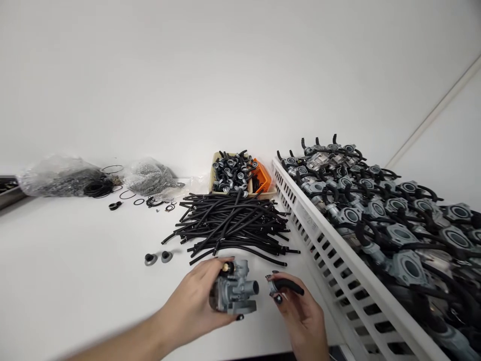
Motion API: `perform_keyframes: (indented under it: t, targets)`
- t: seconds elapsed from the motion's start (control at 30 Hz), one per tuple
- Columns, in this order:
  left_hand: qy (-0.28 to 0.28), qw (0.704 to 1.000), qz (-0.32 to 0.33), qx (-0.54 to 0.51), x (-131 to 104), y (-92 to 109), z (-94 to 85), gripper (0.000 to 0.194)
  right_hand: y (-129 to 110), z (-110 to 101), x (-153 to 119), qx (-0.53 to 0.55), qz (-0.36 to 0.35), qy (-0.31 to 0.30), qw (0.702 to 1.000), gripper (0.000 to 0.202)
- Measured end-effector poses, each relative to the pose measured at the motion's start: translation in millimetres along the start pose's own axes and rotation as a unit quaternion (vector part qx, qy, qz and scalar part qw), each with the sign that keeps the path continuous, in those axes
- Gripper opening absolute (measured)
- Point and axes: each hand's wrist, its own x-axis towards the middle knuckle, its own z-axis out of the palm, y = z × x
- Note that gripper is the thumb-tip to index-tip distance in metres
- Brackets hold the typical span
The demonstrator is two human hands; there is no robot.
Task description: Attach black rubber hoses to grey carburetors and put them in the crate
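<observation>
My left hand (195, 296) is wrapped round a grey metal carburetor (236, 291), held above the front of the white table. A round open port on it faces right. Pinched between the fingertips of my right hand (304, 311) is a carburetor cap with a short black rubber tube (287, 286) curving out of it. Its grey ringed end points toward the carburetor, a small gap apart from it. Behind both hands lies a pile of thin black hoses (233, 225). Two small grey caps with black centres (150, 258) rest on the table to the left.
On the right stands a white slatted crate (319, 235) heaped with carburetors (398, 233). A cream bin of capped tubes (231, 173) and an orange basket (264, 175) sit at the back. Plastic bags of small parts (63, 175) and loose black rings (139, 201) lie at the back left.
</observation>
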Motion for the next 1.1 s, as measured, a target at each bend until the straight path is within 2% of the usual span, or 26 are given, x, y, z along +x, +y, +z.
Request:
perform_keyframes:
  t: [0.1,0.2,0.37,0.5,0.57,0.63,0.73,0.83,1.0,1.1]
  targets:
    - [-0.022,0.998,0.039,0.043,14,12,3.7,0.045,0,-1,2,0.0,-0.02,0.004,1.0,0.036]
    - [-0.038,0.996,0.036,0.069,24,18,7.7,0.042,-1,-1,4,0.005,-0.031,0.011,0.999,0.033]
    - [-0.061,0.997,-0.028,0.025,22,10,13.7,0.049,-3,0,6,0.027,-0.022,0.018,0.999,0.026]
    - [-0.034,0.997,-0.052,-0.045,15,0,17.7,0.062,-5,2,6,0.034,-0.007,0.016,0.999,0.023]
    - [-0.024,0.998,-0.037,-0.051,14,-3,18.6,0.082,-5,2,6,0.031,-0.004,0.014,0.999,0.023]
    - [-0.026,0.999,-0.006,-0.042,14,-5,18.7,0.089,-5,1,6,0.024,-0.005,0.013,1.0,0.023]
    - [-0.033,0.997,0.044,-0.045,15,-8,19.3,0.083,-3,-2,8,0.012,-0.03,0.003,0.999,0.022]
    - [-0.021,0.996,0.057,-0.066,14,-11,21.9,0.083,-1,-4,8,0.008,-0.055,-0.016,0.998,0.02]
    - [0.007,0.993,0.097,-0.066,13,-12,24.1,0.083,1,-5,3,0.002,-0.046,0.003,0.999,0.022]
    - [0.011,0.994,0.099,-0.052,14,-10,21.7,0.081,1,-6,3,0.006,-0.064,-0.018,0.998,0.02]
